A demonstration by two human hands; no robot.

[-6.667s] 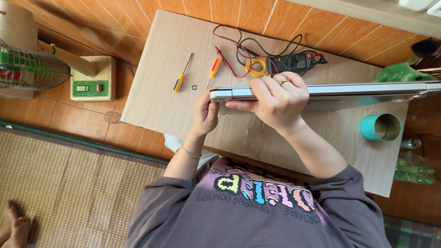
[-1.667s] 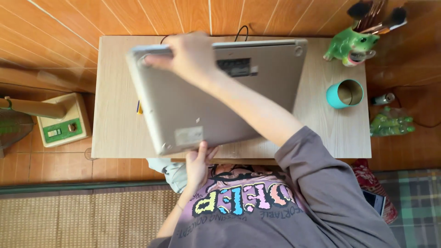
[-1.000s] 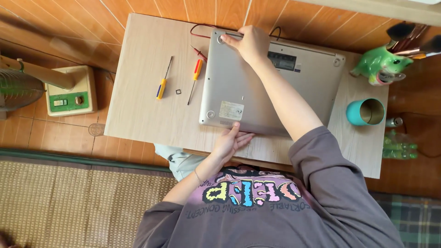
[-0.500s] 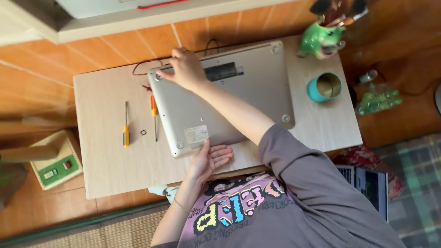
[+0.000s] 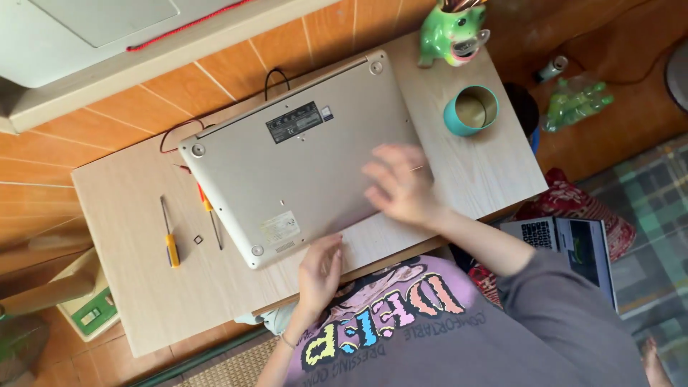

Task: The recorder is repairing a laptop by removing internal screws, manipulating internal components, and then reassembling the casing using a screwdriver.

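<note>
Laptop [image 5: 301, 161] bottom-up on bench [image 5: 129, 301], long axis 8-to-2 o'clock; right hand [image 5: 401, 186] flat on it, left hand [image 5: 320, 269] at near edge, fingers spread, gripping nothing.

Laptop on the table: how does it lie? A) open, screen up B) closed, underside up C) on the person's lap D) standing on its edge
B. The laptop lies flat on the table with its underside up: label stickers and round corner feet show, no screen or keys. The right hand is over its near right corner, and the left hand is at its near edge.
</note>
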